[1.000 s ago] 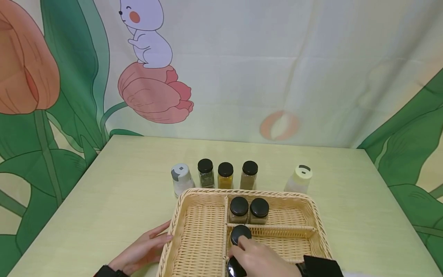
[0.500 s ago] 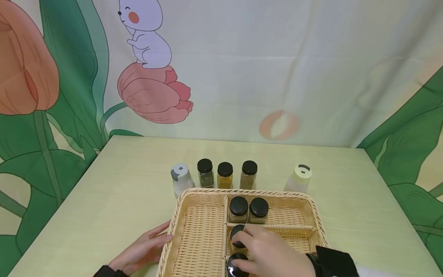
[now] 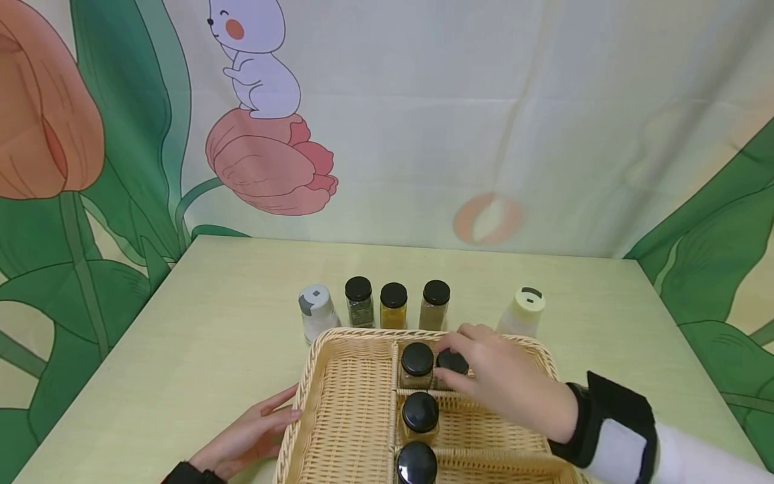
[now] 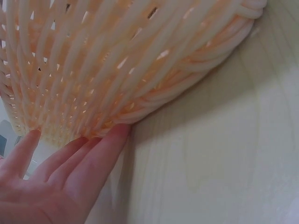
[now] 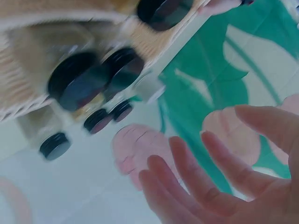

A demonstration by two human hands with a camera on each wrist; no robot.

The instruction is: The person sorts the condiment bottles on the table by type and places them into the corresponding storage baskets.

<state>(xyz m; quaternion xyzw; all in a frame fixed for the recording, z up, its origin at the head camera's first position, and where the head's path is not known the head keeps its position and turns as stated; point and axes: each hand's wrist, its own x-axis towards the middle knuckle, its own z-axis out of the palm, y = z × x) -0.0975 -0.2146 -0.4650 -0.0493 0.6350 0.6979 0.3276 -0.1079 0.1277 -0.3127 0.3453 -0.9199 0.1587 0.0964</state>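
A wicker basket [image 3: 357, 417] with dividers stands on the table. My left hand [image 3: 256, 430] touches its left side; in the left wrist view the straight fingers [image 4: 98, 158] meet the weave low down. Two black-lidded spice jars stand side by side in the back compartment, one at the divider [image 3: 417, 359] and another jar [image 3: 453, 363] to its right. Over that second jar is my right hand [image 3: 504, 376], thumb and forefinger apart on either side of its lid. The right wrist view shows these fingers [image 5: 180, 154] spread and holding nothing. Below stand a middle jar [image 3: 420, 411] and a front jar [image 3: 416, 462].
Behind the basket are a grey-topped shaker [image 3: 317, 312], a jar of green herbs [image 3: 359, 302], a yellow spice jar [image 3: 394, 306] and a brown one [image 3: 435, 306]. A pale yellow-capped shaker [image 3: 525, 312] stands right of them. A printed curtain [image 3: 393, 134] hangs beyond the table.
My right hand has left the middle and front jars and moved back and right to the second jar of the back compartment. The left hand and basket have stayed put.
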